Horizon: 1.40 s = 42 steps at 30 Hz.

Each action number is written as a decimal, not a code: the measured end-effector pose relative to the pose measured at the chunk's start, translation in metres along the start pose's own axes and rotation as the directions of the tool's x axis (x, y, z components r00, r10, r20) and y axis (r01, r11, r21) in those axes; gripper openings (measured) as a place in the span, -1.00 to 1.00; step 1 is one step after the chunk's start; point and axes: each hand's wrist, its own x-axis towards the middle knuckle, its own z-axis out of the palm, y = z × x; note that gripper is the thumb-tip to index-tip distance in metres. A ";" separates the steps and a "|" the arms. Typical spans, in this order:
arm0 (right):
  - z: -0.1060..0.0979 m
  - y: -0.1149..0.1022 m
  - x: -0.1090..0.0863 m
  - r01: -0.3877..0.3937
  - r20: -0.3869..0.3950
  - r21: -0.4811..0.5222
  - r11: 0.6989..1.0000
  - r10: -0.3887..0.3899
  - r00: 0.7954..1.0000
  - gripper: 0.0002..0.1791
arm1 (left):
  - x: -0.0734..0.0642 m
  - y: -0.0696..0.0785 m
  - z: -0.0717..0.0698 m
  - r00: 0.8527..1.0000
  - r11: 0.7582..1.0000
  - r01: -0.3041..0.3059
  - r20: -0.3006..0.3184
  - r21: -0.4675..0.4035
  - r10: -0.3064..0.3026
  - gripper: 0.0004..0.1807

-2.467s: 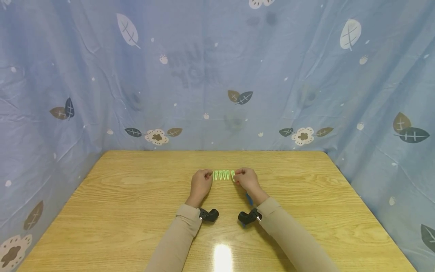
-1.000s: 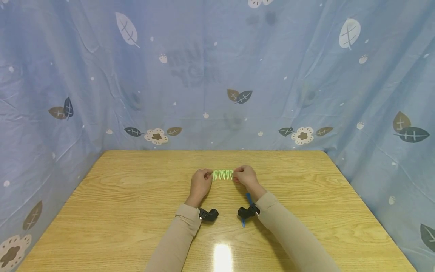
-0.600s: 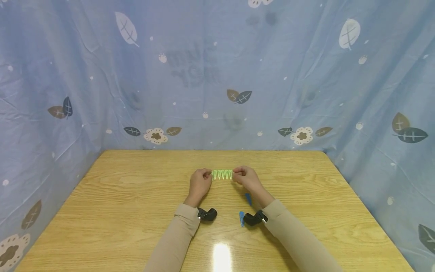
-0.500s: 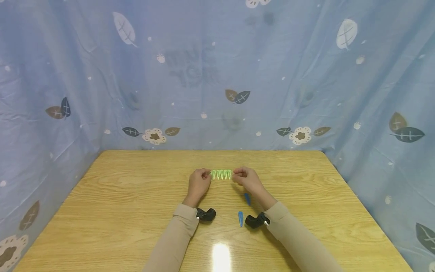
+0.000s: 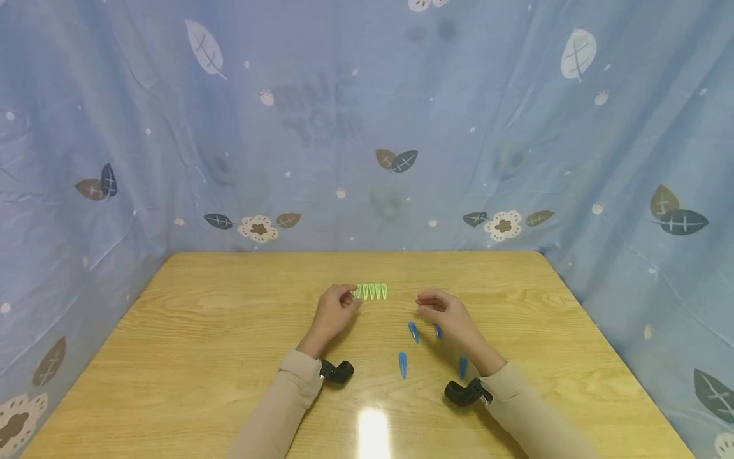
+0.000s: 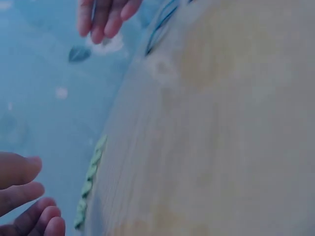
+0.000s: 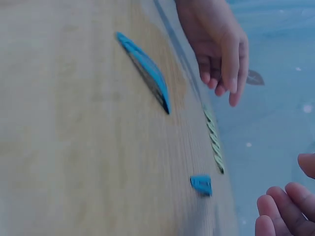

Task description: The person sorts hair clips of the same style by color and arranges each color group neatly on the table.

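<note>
Several light green snap hair clips (image 5: 371, 291) lie side by side in a row toward the back of the table. My left hand (image 5: 334, 312) is at the row's left end and covers part of it in the head view. The left wrist view shows its fingers (image 6: 29, 216) loosely bent, holding nothing, apart from the clips. To the right of the row, my right hand (image 5: 453, 317) hovers with thumb and fingers parted and nothing between them. Blue snap hair clips lie below and around it: one (image 5: 413, 332) beside the fingers, another (image 5: 438, 331) partly hidden under the hand.
Another blue clip (image 5: 402, 365) lies nearer the front, and one more (image 5: 462, 368) is by the right wrist camera (image 5: 466, 393). The wooden table (image 5: 201, 357) is enclosed at the back and sides by a blue patterned curtain (image 5: 321, 159).
My right hand brought a green clip to the row's right end, let go and moved off rightward, uncovering blue clips. My left hand has eased off the row's left end.
</note>
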 end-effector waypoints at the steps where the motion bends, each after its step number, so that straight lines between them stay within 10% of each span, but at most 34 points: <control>1: -0.004 0.001 -0.004 0.002 -0.009 -0.018 1.000 -0.002 1.000 -0.58 | -0.004 0.004 0.000 1.000 1.000 -0.012 0.017 -0.008 0.012 -0.64; 12: -0.026 0.012 -0.056 -0.015 -0.087 -0.070 0.997 0.009 0.996 -0.60 | -0.053 0.044 0.020 0.946 0.986 -0.050 0.309 -0.156 0.097 -0.61; 24: -0.019 0.028 -0.102 -0.089 -0.161 0.002 0.996 0.088 0.983 -0.60 | -0.075 0.055 0.044 0.941 0.992 -0.071 0.322 -0.102 0.101 -0.66; 42: -0.017 0.038 -0.104 -0.194 -0.284 -0.289 0.937 0.110 0.952 -0.68 | -0.080 0.052 0.054 0.948 0.997 -0.060 0.310 -0.041 0.070 -0.67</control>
